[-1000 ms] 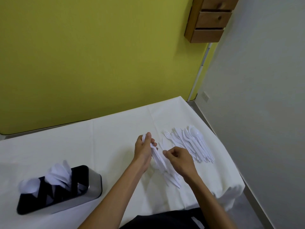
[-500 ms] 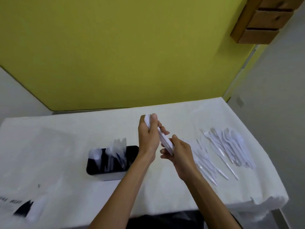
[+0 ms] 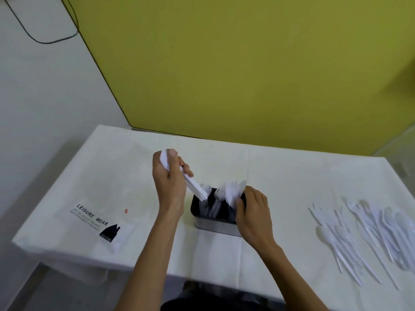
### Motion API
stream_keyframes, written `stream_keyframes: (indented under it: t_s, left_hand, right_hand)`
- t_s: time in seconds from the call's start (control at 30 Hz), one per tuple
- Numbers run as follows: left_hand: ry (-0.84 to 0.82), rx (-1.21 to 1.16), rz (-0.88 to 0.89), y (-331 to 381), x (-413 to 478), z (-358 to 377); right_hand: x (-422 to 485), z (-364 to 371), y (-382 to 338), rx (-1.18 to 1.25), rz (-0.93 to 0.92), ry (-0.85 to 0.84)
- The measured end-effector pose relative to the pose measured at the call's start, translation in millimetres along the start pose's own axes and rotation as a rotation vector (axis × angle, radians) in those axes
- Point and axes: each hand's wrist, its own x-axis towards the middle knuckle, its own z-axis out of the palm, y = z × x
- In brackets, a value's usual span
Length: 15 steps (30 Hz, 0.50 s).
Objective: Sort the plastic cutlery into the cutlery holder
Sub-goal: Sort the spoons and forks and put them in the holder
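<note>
Left hand (image 3: 169, 182) closed tight round a bundle of white cutlery (image 3: 193, 185), tilted, its lower ends just below the grip at the left end of the holder (image 3: 215, 223). Right hand (image 3: 253, 212) curls its fingers over the holder's right rim, against the upright pieces there. Loose cutlery (image 3: 368, 232) lies on the table (image 3: 280, 176), well right of both hands.

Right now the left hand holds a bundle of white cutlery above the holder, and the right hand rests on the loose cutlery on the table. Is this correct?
Not quite: the head view shows the right hand gripping the right end of the holder, away from the loose cutlery. The left hand does hold the bundle above it.
</note>
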Motion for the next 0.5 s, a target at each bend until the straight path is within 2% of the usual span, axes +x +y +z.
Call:
stream_keyframes:
  t_s: [0.17, 0.5]
  left_hand:
    - [-0.049, 0.030, -0.040, -20, -17, -2]
    - [-0.111, 0.060, 0.051, -11, -29, 15]
  right_hand:
    - [0, 3, -4, -0.035, 0.003, 0.045]
    - [-2, 8, -2, -0.067, -0.009, 0.097]
